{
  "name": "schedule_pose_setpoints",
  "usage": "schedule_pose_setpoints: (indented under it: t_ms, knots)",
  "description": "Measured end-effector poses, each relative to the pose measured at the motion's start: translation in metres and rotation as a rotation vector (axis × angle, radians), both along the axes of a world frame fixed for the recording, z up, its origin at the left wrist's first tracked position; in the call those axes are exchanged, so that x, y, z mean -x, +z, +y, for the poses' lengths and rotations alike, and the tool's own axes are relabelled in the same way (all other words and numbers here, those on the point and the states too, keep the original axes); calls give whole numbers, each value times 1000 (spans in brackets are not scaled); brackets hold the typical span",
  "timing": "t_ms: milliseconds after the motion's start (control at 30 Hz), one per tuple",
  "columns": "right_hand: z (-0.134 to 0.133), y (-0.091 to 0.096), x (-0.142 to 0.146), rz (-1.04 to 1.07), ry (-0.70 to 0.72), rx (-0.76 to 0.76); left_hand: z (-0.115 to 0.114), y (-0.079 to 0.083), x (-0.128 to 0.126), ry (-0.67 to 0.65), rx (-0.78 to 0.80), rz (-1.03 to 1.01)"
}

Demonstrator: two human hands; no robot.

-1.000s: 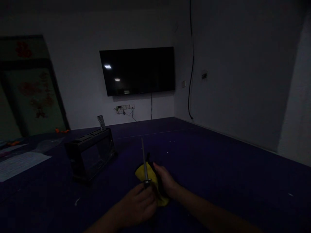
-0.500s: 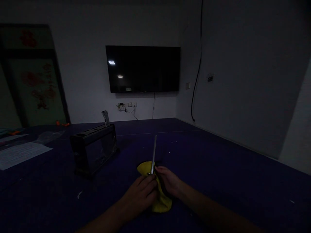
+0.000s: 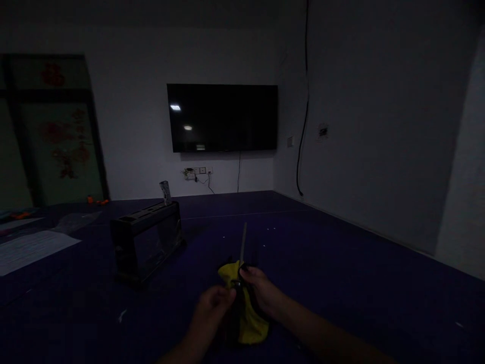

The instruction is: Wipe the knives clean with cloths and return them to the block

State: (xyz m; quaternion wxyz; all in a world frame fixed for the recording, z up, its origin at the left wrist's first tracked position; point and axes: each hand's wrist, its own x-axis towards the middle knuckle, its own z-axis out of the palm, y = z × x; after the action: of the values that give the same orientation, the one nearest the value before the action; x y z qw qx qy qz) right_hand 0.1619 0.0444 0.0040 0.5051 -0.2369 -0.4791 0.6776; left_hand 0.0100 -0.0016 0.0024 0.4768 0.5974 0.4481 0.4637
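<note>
The left hand (image 3: 207,311) pinches a honing steel (image 3: 243,243) near its guard, while the right hand (image 3: 264,293) grips a yellow cloth (image 3: 253,327) at the shaft's base. The steel points away, right of a black knife block (image 3: 149,215) on the purple floor (image 3: 341,283).

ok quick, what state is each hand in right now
Left hand: curled at the metal rod; grip cannot be told.
Right hand: closed on the yellow cloth.

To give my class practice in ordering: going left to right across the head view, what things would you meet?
White paper, black stand, left hand, metal rod, right hand, hanging cable.
</note>
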Motion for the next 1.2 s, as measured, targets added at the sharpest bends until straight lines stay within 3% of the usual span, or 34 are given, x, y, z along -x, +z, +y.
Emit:
schedule_pose_setpoints:
  t_ms: [67,133,267,400,667,867,1033,1200]
  knots:
    - [0,0,2,-5,-19,-12,4,-7,-4,-80,201,-110]
    - [-1,-1,5,-17,-29,-16,7,-10,-5,-176,279,-168]
    - [-3,-4,8,-50,-35,-5,4,-6,-1,-352,296,-161]
    - [-5,-3,9,-71,-10,-2,1,-2,3,-446,310,-213]
    - [-9,2,5,-59,61,-7,4,0,7,-466,354,-369]
    - [-10,3,6,-56,104,-35,1,4,7,-501,376,-282]
    - [-6,-3,11,-64,96,-48,0,-2,3,-411,364,-216]
    - [-5,-5,12,-62,69,-55,0,-5,1,-405,331,-208]
